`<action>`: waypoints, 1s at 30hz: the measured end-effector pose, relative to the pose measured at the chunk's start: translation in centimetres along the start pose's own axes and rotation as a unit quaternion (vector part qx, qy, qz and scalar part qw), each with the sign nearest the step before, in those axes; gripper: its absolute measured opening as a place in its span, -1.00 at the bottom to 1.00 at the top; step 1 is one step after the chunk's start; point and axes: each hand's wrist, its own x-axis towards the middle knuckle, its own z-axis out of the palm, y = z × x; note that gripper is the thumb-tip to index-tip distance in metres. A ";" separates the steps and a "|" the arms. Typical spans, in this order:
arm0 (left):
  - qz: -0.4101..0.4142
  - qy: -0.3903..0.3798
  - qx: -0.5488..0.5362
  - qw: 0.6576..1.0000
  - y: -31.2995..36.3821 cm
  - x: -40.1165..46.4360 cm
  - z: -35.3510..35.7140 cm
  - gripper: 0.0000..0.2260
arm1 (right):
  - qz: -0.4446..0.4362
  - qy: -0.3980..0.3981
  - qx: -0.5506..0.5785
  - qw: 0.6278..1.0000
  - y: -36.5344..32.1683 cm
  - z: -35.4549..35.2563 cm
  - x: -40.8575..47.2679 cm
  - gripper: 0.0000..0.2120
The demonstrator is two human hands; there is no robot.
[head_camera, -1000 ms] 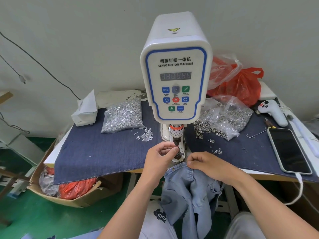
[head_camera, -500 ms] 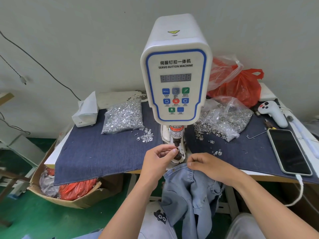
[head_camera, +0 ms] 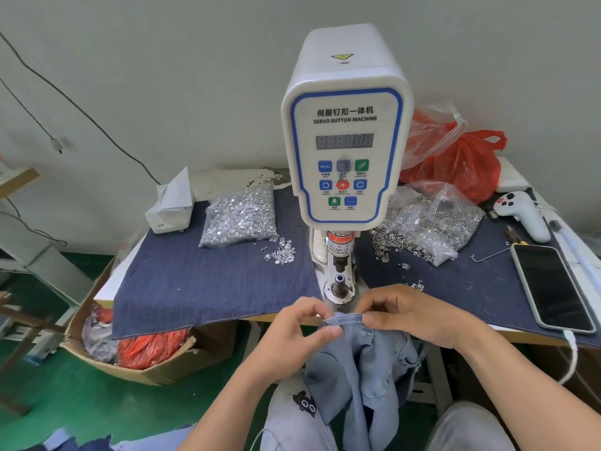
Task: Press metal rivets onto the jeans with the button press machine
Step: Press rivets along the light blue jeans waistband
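You are holding the waistband edge of the jeans [head_camera: 357,359] between both hands, just in front of the button press machine [head_camera: 346,141] and at about 6 o'clock from its lower die [head_camera: 339,285]. Your left hand [head_camera: 297,333] is pinching the band at its left end, thumb and forefinger curled tight on the cloth beside a small dark rivet spot [head_camera: 326,325]. Your right hand [head_camera: 411,315] is gripping the band's right end the same way, fingers curled over the top edge. The rest of the garment is hanging down toward your lap.

The die looks bare of cloth, so you are judging the placement now, not pressing.

- Be stretching the band flat between your two pinches, so no fold is lying under the punch.
- Be sliding the marked spot toward 12 o'clock until it is sitting squarely over the die post; a skewed seat would likely bend the rivet.
- Be keeping your fingertips [head_camera: 336,332] to the sides, at 3 and 9 o'clock of the die, never under the red-labelled ram [head_camera: 340,244].

The loose rivet caps [head_camera: 281,255] are lying at about 10 o'clock from the die, the bagged ring parts [head_camera: 426,222] at about 2 o'clock, both within easy reach.
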 end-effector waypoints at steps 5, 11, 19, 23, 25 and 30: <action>-0.018 -0.033 -0.102 0.994 0.6 1.0 -1.5 -0.81 | 0.028 0.011 -0.050 0.998 -1.1 -0.8 0.0 -0.83; -0.069 0.048 -0.126 0.988 0.8 4.0 -1.0 -0.64 | 0.072 0.164 0.004 0.984 0.2 0.1 1.5 -0.70; -0.104 0.114 -0.130 0.979 -0.5 5.8 0.0 -0.67 | 0.083 0.228 0.053 0.969 0.9 0.3 3.0 -0.73; -0.108 0.122 -0.155 0.974 -1.2 6.0 0.2 -0.69 | 0.069 0.218 0.099 0.969 1.5 0.3 3.0 -0.73; -0.107 0.121 -0.177 0.971 -1.5 5.9 0.4 -0.72 | 0.065 0.217 0.111 0.968 1.8 0.3 2.9 -0.72; -0.092 0.121 -0.234 0.960 -2.2 6.0 0.5 -0.79 | 0.056 0.213 0.121 0.968 2.0 0.2 2.8 -0.70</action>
